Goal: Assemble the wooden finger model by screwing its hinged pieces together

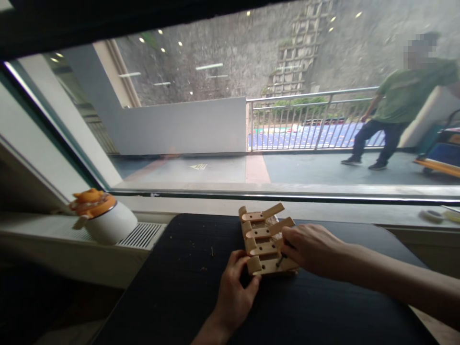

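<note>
On the dark table lies a light wooden rack (pixel 261 248) made of several slats with dark round holes. Short rounded blocks stand at the slats' left ends, and two flat tabs stick out at the far right. My left hand (pixel 237 290) grips the near left corner, thumb in front and fingers behind. Above the rack's right side, my right hand (pixel 311 247) is closed round a tool that looks like a screwdriver (pixel 281 261). Its dark shaft points down at the nearest slat. The handle is mostly hidden in my fingers.
A small screw (pixel 212 251) lies on the black table (pixel 172 297) among light crumbs. An orange-lidded white pot (pixel 113 223) stands on the sill at left, beside a vent grille (pixel 142 235). A roll of tape (pixel 431 215) sits at right. Beyond the window, a person (pixel 402 96) is near a railing.
</note>
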The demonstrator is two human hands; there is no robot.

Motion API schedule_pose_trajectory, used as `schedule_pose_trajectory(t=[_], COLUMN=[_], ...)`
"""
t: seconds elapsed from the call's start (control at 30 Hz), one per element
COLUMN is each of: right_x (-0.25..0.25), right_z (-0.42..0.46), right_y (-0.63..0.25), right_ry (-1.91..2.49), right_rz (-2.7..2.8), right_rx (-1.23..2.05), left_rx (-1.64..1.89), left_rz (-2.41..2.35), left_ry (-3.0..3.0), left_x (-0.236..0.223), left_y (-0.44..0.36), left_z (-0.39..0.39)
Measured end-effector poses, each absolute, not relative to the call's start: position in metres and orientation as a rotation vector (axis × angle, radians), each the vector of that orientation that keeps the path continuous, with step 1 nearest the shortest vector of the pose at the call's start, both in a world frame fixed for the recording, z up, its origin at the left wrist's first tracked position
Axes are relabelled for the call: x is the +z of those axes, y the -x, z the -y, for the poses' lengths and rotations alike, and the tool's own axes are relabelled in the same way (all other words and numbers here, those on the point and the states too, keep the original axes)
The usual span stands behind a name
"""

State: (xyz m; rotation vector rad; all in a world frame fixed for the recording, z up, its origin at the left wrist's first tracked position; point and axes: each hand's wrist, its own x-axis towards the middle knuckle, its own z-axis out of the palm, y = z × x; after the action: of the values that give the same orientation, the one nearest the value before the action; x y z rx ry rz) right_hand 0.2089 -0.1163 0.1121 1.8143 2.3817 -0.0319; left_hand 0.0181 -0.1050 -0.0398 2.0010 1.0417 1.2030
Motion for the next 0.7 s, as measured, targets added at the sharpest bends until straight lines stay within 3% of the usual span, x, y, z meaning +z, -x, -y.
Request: schedule_pose_trajectory(t=[0.3,0.57,0.7], right_x=[0.134,0.092,0.087], right_z=[0.126,0.129,0.125], right_y=[-0.199,-0.207,-0.211], right_ry=[-1.599,-0.967,-1.123], right_rz=[-2.450,-2.533,-2.544], right_rx=[0.131,0.613,0.351], left_rx=[1.203,1.191,1.186], left_rz=[-1.045,-1.069,-1.067], left_ry=[-2.003,-2.011,-2.021], left_x=[-0.040,-0.041,-0.042], left_y=[-0.018,-0.018,-0.018], left_z=[0.105,0.105,0.105])
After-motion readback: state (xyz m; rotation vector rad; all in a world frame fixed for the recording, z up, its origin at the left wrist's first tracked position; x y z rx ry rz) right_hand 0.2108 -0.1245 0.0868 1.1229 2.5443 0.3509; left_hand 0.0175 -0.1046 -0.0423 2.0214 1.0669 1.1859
